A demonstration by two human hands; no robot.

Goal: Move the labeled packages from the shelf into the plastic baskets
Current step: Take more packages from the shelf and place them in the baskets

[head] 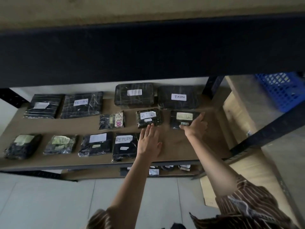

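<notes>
Several black wrapped packages with white or yellowish labels lie on the brown shelf board point(178, 144). My right hand point(196, 124) reaches onto a small package with a yellowish label point(179, 119) at the right of the middle row, fingers straight along its right edge and thumb at its near edge. My left hand point(148, 141) is flat with fingers straight; its fingertips touch the near edge of a small package labeled RETURN point(148, 118). A blue plastic basket point(280, 90) stands beyond the shelf at the upper right.
A dark upper shelf beam point(148, 50) spans the view above the packages. Dark metal uprights point(212, 86) frame the right end. A lower shelf point(165, 172) holds more labeled packages. Pale floor tiles lie below.
</notes>
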